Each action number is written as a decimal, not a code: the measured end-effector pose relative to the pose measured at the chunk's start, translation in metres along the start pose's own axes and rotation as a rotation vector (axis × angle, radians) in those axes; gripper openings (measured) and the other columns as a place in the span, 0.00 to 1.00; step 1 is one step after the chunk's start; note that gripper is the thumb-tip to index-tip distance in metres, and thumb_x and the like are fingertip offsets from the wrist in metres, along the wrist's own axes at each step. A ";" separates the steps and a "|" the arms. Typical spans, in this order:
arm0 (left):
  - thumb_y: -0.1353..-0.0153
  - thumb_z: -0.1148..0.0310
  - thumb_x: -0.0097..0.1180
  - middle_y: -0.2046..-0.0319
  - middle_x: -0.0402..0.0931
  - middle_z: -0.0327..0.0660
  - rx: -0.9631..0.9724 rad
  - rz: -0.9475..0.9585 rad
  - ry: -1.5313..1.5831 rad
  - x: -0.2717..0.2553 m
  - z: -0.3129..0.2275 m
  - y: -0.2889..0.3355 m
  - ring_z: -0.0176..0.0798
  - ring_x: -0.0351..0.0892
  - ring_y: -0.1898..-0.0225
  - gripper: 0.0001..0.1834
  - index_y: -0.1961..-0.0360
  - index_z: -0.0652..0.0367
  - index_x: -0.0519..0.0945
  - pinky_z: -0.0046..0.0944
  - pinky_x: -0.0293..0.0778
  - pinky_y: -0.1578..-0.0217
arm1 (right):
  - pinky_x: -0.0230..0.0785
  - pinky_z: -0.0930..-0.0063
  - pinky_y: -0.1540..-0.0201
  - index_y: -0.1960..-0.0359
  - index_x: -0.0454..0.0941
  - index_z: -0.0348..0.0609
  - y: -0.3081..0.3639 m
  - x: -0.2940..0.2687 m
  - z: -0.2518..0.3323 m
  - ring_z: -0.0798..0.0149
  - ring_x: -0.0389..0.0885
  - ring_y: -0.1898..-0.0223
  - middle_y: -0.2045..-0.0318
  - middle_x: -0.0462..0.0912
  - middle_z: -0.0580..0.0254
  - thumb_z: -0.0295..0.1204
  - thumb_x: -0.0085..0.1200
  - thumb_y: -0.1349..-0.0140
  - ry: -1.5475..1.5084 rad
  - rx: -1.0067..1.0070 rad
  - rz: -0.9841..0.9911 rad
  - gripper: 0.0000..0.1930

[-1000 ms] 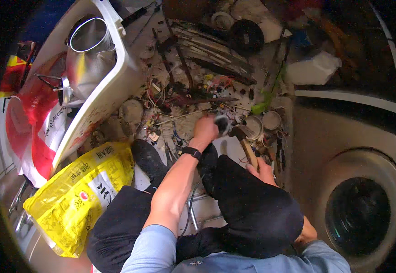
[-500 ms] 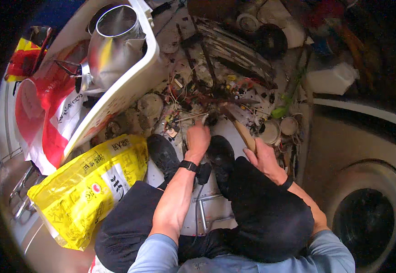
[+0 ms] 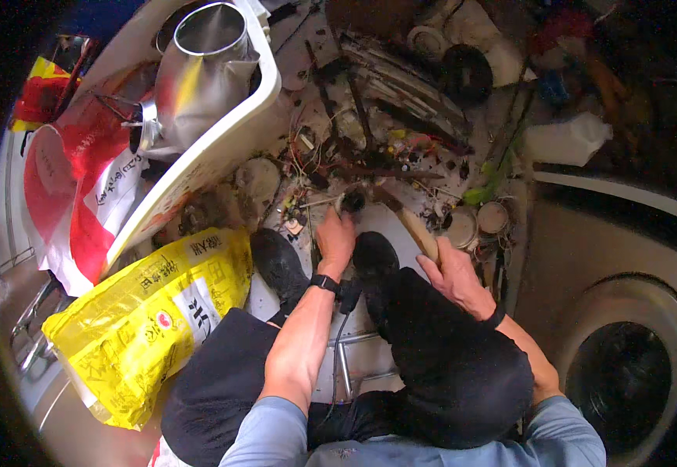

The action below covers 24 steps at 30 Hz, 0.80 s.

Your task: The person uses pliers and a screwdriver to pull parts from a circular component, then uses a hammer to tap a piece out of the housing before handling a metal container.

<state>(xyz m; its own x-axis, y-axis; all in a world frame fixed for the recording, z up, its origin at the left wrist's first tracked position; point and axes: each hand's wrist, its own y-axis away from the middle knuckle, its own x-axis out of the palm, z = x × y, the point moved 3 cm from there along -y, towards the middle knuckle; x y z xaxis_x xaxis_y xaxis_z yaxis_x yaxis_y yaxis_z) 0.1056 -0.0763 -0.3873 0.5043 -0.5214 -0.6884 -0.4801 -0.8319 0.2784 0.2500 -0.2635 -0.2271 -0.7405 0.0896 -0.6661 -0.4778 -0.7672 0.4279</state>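
My left hand (image 3: 336, 240) reaches down between my shoes, its fingers closed on a small dark round piece (image 3: 352, 201) with a pale rim. What the piece is does not show. My right hand (image 3: 461, 279) is wrapped round the end of a wooden-handled tool (image 3: 419, 232). The tool slants up to the left, its dark end lying close to the round piece; the shape of that end is hard to make out. Around both hands small scraps (image 3: 296, 222), wires and bits of debris are scattered on the floor.
At left stand a white plastic bin (image 3: 198, 167) with a metal pot (image 3: 202, 86) in it, and a yellow bag (image 3: 152, 327). Ahead lie a pile of metal strips (image 3: 405, 86) and round lids (image 3: 461, 227). A front-loading washing machine (image 3: 622, 366) is at right.
The left fingers have closed round the dark piece, which has shifted slightly left and tipped. The right hand and the wooden-handled tool have hardly moved.
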 end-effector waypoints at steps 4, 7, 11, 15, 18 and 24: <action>0.36 0.64 0.60 0.69 0.81 0.63 -0.012 0.013 -0.092 0.005 0.011 0.007 0.72 0.80 0.64 0.12 0.63 0.65 0.78 0.64 0.74 0.63 | 0.72 0.46 0.66 0.57 0.68 0.38 -0.005 -0.023 0.036 0.31 0.80 0.68 0.72 0.79 0.39 0.38 0.60 0.32 -0.140 -0.018 -0.132 0.17; 0.35 0.63 0.60 0.68 0.81 0.61 0.032 0.017 -0.118 0.010 0.012 0.008 0.71 0.80 0.63 0.13 0.61 0.64 0.77 0.63 0.74 0.63 | 0.72 0.46 0.67 0.57 0.68 0.38 -0.001 -0.010 0.026 0.31 0.80 0.68 0.71 0.80 0.37 0.39 0.60 0.32 -0.176 -0.014 -0.132 0.18; 0.36 0.63 0.61 0.68 0.82 0.60 0.006 0.030 -0.061 0.013 0.003 0.012 0.70 0.80 0.63 0.14 0.59 0.64 0.77 0.64 0.74 0.63 | 0.72 0.44 0.68 0.57 0.68 0.38 -0.007 0.036 -0.023 0.31 0.81 0.68 0.71 0.80 0.36 0.40 0.61 0.32 0.038 0.003 0.021 0.19; 0.37 0.66 0.61 0.71 0.80 0.65 -0.028 0.054 -0.077 0.015 -0.004 0.017 0.73 0.80 0.66 0.12 0.63 0.65 0.77 0.67 0.73 0.63 | 0.73 0.44 0.69 0.58 0.69 0.39 -0.006 0.022 -0.019 0.31 0.80 0.70 0.73 0.80 0.37 0.40 0.62 0.33 0.078 -0.036 0.012 0.18; 0.37 0.66 0.60 0.73 0.80 0.65 0.033 -0.005 -0.042 0.009 0.012 0.015 0.73 0.80 0.67 0.12 0.62 0.66 0.77 0.67 0.73 0.64 | 0.74 0.45 0.70 0.56 0.70 0.39 -0.011 -0.019 0.041 0.32 0.81 0.71 0.74 0.80 0.39 0.38 0.62 0.34 0.011 -0.086 -0.037 0.17; 0.38 0.63 0.60 0.73 0.80 0.64 0.038 0.009 -0.029 0.025 -0.003 0.020 0.71 0.81 0.67 0.14 0.58 0.64 0.79 0.65 0.74 0.67 | 0.73 0.43 0.72 0.55 0.68 0.38 -0.002 -0.001 0.000 0.31 0.81 0.72 0.73 0.80 0.37 0.36 0.61 0.34 -0.012 -0.083 -0.155 0.18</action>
<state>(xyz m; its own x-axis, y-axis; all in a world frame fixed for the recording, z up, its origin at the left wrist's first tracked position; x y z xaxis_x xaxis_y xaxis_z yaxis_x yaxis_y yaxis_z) 0.1106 -0.1065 -0.3969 0.4786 -0.5229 -0.7054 -0.5117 -0.8189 0.2599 0.2514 -0.2621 -0.2276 -0.6670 0.2183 -0.7123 -0.5461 -0.7936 0.2682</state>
